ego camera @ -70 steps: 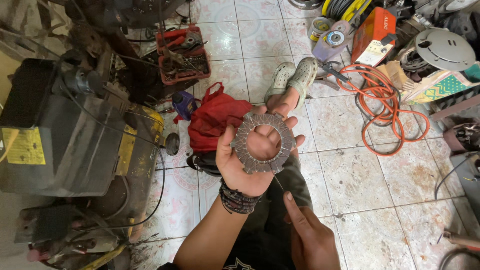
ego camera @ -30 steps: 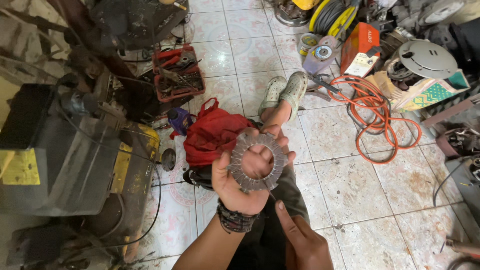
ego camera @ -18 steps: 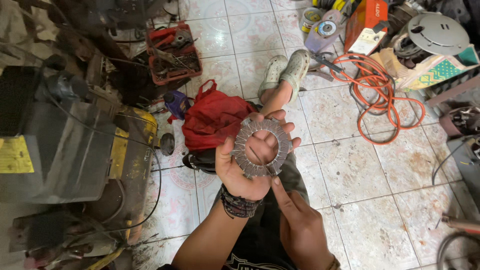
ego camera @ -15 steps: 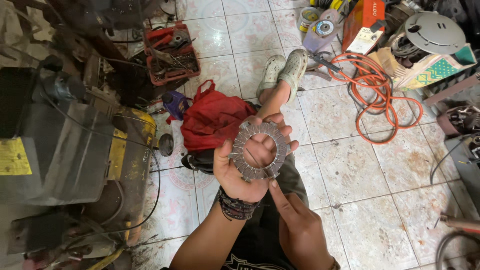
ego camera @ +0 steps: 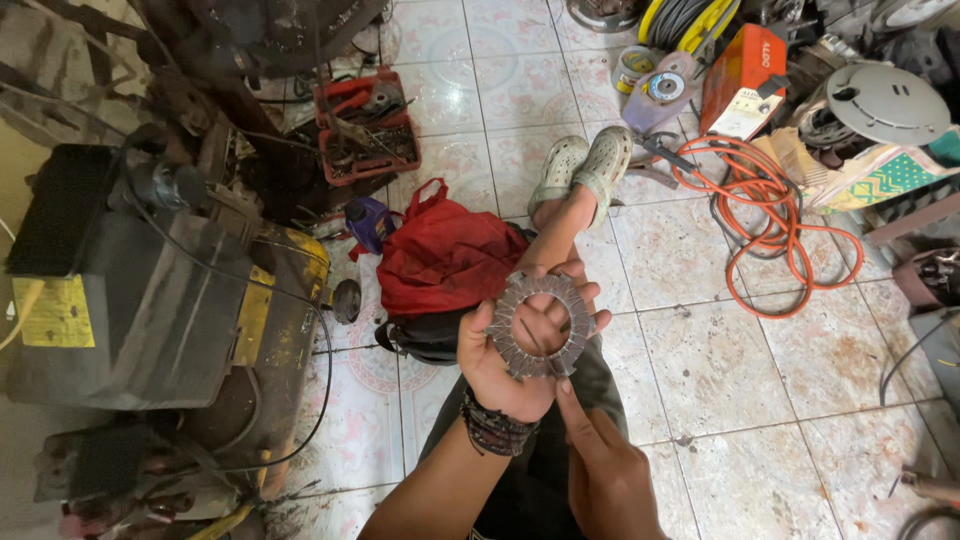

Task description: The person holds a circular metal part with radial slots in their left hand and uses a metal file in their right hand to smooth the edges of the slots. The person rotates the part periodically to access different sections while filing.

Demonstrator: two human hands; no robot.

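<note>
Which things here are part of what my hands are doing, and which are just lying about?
In hand:
flat grey toothed metal ring, on left hand
right hand, forefinger touching the ring

Lying about:
red cloth bag
orange coiled cable
red plastic tool crate

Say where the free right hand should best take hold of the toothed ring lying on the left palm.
Probably the ring's right rim, approached from the right: it lies flat on the left hand, whose thumb covers the left edge, while the right hand's finger already touches its lower edge.
</note>
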